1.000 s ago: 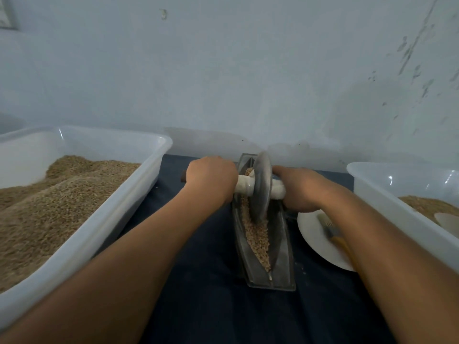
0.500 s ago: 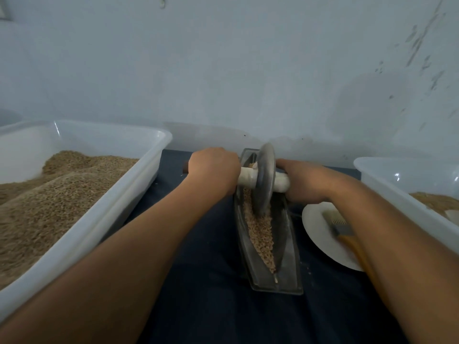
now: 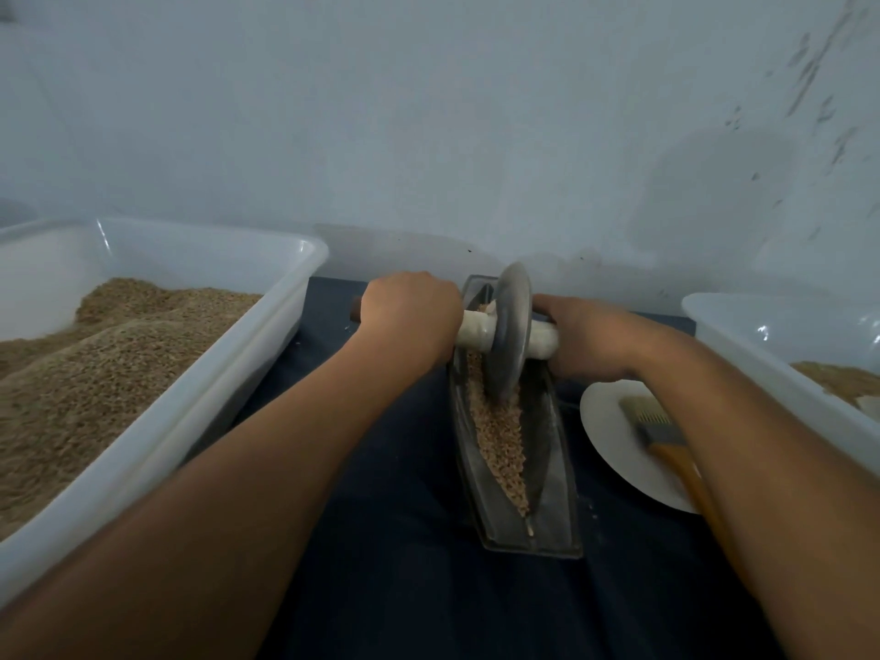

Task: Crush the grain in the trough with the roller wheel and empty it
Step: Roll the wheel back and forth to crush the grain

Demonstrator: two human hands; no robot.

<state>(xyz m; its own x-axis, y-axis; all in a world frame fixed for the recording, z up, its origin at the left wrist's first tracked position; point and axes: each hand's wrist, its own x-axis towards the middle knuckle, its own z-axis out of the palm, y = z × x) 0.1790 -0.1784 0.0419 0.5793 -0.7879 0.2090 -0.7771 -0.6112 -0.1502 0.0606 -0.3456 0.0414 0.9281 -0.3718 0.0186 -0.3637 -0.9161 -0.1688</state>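
A narrow boat-shaped metal trough (image 3: pixel 557 473) lies lengthwise on the dark blue cloth, holding a strip of brown grain (image 3: pixel 500 435). A grey roller wheel (image 3: pixel 512 331) stands upright in the far half of the trough, its rim in the grain. A pale axle handle (image 3: pixel 476 330) runs through the wheel. My left hand (image 3: pixel 409 316) grips the axle's left end, and my right hand (image 3: pixel 585 338) grips its right end. Both fists hide the ends of the axle.
A large white tub (image 3: pixel 205 397) heaped with grain fills the left side. Another white tub (image 3: pixel 771 354) with some grain stands at the right. Between it and the trough lies a white plate (image 3: pixel 614 435) with a yellow-handled brush (image 3: pixel 666 440). A pale wall rises just behind.
The wheel and both hands have moved slightly farther along the trough, toward the wall. The view has tilted a little, so everything sits lower and to the right.
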